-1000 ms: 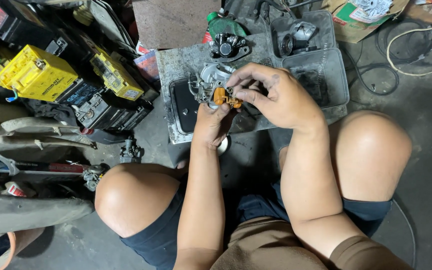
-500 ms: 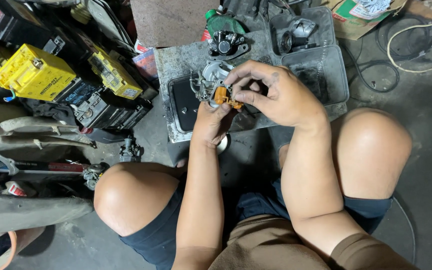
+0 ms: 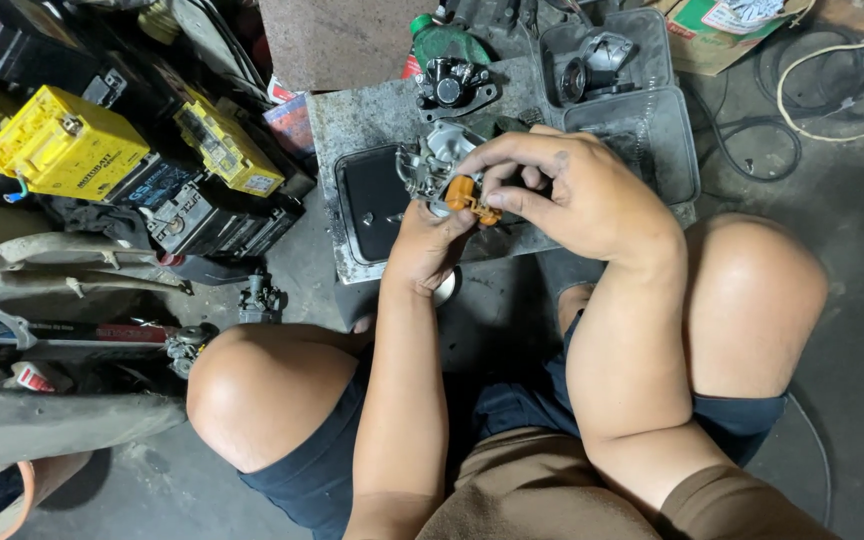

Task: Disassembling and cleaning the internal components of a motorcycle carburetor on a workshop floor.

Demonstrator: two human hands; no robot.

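Here, the small metal engine part [image 3: 430, 165] with its orange piece [image 3: 469, 198] was up in both of your hands, just above the grey metal slab [image 3: 352, 115] on the floor in front of your knees. Your left hand [image 3: 430, 245] held the part from below, with its fingers curled shut around it. Your right hand [image 3: 577, 195] came over the top, and its thumb and fingertips [image 3: 497, 200] were pinched tight on the orange piece. Under your hands a flat black tray [image 3: 372, 205] lay on the slab. A little past the part, a small black metal piece [image 3: 452, 85] sat on the slab too, and a green can [image 3: 447, 42] stood just behind it. To your right were two dark plastic trays [image 3: 642, 120], and one had a shiny silver part [image 3: 597, 55] in it. Well off to your left, yellow batteries [image 3: 67, 145] and black batteries [image 3: 207, 220] were stacked close together. Cables [image 3: 832, 80] lay looped on the floor beyond the trays.
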